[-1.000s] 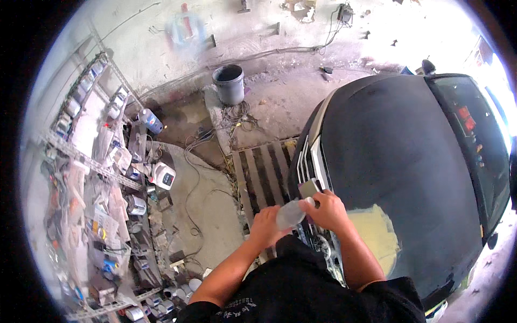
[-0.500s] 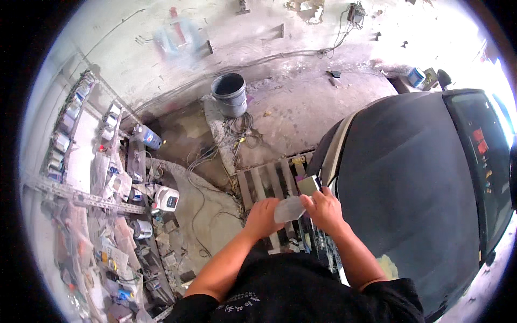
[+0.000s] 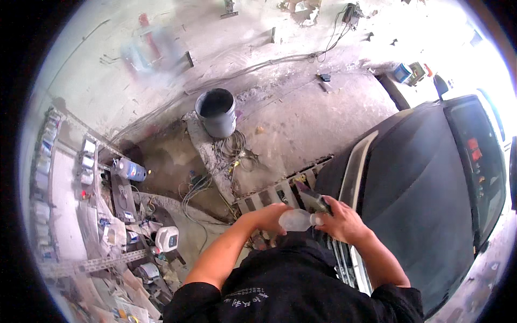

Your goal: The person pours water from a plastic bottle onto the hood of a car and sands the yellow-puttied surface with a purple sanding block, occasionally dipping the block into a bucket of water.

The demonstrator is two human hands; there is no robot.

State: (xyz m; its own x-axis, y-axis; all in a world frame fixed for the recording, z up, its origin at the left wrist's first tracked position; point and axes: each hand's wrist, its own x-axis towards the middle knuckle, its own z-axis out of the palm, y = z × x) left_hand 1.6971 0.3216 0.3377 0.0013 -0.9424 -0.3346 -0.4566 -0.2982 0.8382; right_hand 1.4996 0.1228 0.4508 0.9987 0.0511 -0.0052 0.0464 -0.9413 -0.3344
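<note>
A translucent plastic bottle lies almost level in front of my chest. My left hand is wrapped round its wide end. At the narrow neck, the fingers of my right hand are closed on the bottle. Also in that right hand is a flat greyish block with a dark edge, sticking out beyond the fingers; its exact kind is unclear. Just right of my hands is the front of a car with a matte dark hood.
Slatted grating lies below my hands. Beyond it stand a grey bucket and coiled hoses. Cluttered shelves run along the left, near a white jug and a blue-labelled container. A blue-and-white pail sits far right.
My hands and the bottle have come slightly closer to my body. The bottle's neck now shows at my right fingers, and the block has tilted. The whole view has shifted and turned.
</note>
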